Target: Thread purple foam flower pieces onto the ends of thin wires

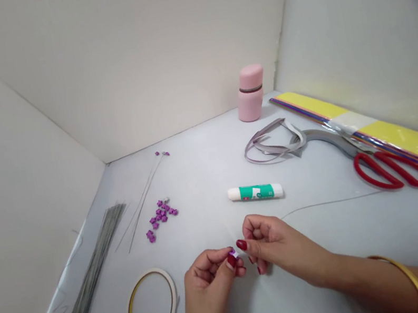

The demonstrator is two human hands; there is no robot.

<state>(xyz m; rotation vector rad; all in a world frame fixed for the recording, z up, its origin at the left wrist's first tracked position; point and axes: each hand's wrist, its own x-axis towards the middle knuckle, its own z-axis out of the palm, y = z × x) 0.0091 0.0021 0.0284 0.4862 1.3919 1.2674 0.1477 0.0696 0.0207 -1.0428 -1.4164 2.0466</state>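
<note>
The left hand (209, 290) pinches a tiny purple flower (233, 253) between thumb and forefinger, while the right hand (276, 247) curls just beside it, its fingers (251, 229) drawn narrow; whether they grip the thin wire (332, 201) trailing toward 3 o'clock, I can't tell. On the tabletop (197, 180), more purple flowers (161, 215) lie at 10 o'clock, a glue stick (255, 192) at 12, and red-handled scissors (393, 170) at 2.

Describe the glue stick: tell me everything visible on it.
The glue stick is a short, rounded tube of what looks like white plastic, with a green printed label around its middle and what appears to be a cap at its left end. It lies on its side on the pale grey work surface, with nothing else touching it.
</note>
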